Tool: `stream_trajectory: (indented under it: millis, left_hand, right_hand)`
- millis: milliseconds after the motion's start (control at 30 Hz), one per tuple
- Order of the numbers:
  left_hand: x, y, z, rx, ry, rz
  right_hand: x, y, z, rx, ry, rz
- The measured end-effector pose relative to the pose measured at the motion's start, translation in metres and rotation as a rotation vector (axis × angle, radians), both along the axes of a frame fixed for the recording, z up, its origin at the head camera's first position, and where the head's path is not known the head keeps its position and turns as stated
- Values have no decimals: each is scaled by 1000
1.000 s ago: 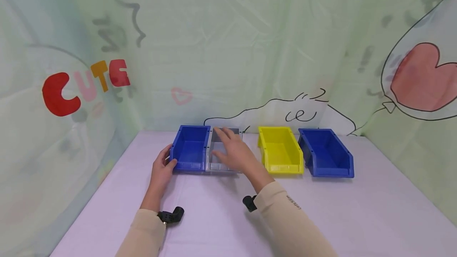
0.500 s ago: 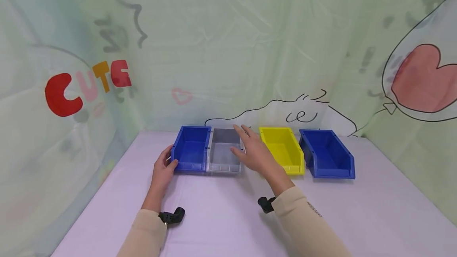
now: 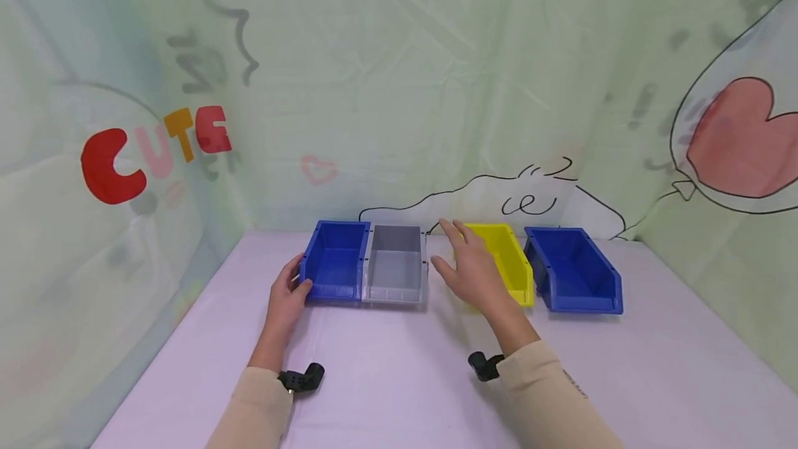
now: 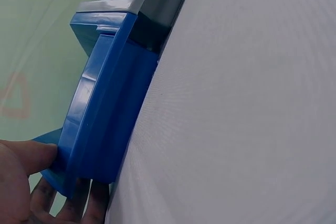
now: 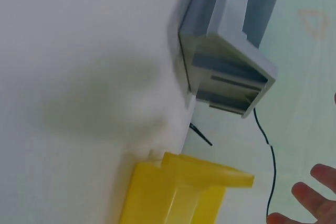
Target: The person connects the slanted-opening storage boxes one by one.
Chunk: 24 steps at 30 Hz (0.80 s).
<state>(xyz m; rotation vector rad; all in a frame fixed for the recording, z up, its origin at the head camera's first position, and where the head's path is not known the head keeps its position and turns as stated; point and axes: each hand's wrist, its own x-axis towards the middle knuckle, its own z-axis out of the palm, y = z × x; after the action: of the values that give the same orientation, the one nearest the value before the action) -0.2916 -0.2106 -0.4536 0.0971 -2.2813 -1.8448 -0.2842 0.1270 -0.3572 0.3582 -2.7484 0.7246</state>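
Note:
At the left of the row stands a blue storage bin (image 3: 337,262), and my left hand (image 3: 288,296) grips its left side. In the left wrist view the thumb (image 4: 37,156) lies at the bin's front corner, while the other fingers (image 4: 79,198) reach behind its side wall. A grey storage bin (image 3: 395,265) sits directly against the blue one's right side. My right hand (image 3: 474,269) is over the left part of a yellow storage bin (image 3: 514,262), its fingers spread and holding nothing. It hides part of that bin; whether it touches the bin I cannot tell.
A second blue storage bin (image 3: 573,269) stands at the right end, beside the yellow one. A gap separates the grey and yellow bins. All stand on a pale table (image 3: 386,380) in front of a printed curtain (image 3: 386,89).
My right hand has moved right, from over the grey bin to over the yellow bin. The left hand keeps its grip on the blue bin, and the bins stay put.

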Motion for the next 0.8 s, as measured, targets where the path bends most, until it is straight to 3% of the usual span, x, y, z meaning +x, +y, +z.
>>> stream_trajectory:
  millis: [333,567,800]
  left_hand:
    - [-1,1,-1,6,-4,2]
    - [-1,1,-2,-1,-9,-2]
    - [-1,2,-2,4,-1,-7]
  right_hand:
    - [0,25,-3,7,16,-100]
    - [2,39,-7,3,-22,-206]
    - [3,52,-7,8,-68,-221]
